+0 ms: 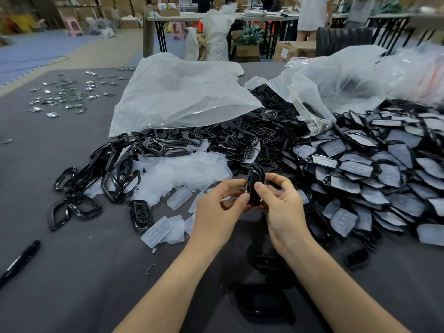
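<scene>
At the centre of the frame, two hands hold a small black key-fob shell (255, 182) upright above a grey table (72, 260). The left hand (219, 210) pinches its left edge between thumb and curled fingers; the right hand (283, 210) grips its right edge, thumb on the front. Behind them lie piles of black frames (108, 179), clear button pads (182, 174) and assembled shells (374, 179). A black pen (20, 261) lies at lower left.

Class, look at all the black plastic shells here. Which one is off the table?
The black shell pinched between the left hand and the right hand; all the others lie on the grey table.
</scene>
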`<state>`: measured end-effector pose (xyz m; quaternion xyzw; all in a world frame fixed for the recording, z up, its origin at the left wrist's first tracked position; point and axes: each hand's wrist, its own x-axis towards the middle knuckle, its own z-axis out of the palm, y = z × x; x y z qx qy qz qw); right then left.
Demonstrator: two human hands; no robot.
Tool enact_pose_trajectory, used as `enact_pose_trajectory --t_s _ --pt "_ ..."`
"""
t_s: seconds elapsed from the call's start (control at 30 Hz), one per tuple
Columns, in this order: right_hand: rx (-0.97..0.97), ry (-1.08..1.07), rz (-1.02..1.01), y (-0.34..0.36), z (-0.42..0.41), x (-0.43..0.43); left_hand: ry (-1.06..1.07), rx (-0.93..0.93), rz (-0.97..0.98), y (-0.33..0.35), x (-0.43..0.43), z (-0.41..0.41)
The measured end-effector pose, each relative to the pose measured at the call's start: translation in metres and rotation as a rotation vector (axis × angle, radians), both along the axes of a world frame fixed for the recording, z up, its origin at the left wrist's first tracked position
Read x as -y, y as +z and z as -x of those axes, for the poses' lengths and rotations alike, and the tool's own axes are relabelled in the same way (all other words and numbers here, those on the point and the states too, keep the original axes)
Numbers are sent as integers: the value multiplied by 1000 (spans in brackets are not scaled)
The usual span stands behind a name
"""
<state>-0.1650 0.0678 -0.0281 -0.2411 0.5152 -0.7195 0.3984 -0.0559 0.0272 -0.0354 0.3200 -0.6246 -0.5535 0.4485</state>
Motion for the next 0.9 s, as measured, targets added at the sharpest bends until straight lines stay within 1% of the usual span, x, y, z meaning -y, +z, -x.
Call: enact_pose_trajectory --t_s 0.07,0.23,0.43,0.57,0.6,0.67,0.73,0.83,0.9 --pt "23 41 1 1 0 1 0 -2 -1 0 0 0" --pt "-37 70 -25 3 4 -1 14 33 49 3 -2 -1" --pt "-97 122 -30 5 7 -2 112 129 114 0 1 -1" --pt "-146 139 35 10 15 -1 224 -5 32 10 10 -5" --pt "-220 132 14 10 17 0 265 -42 32 13 14 -9" --pt "-535 147 -70 7 18 0 344 -117 33 18 25 -18" --pt "-846 246 -136 1 13 -1 400 -186 19 22 32 -26" --pt "-1242 375 -185 -6 4 -2 415 -271 -35 19 38 -32" --pt "-1436 406 -184 -8 2 -3 409 -306 -78 16 40 -33"
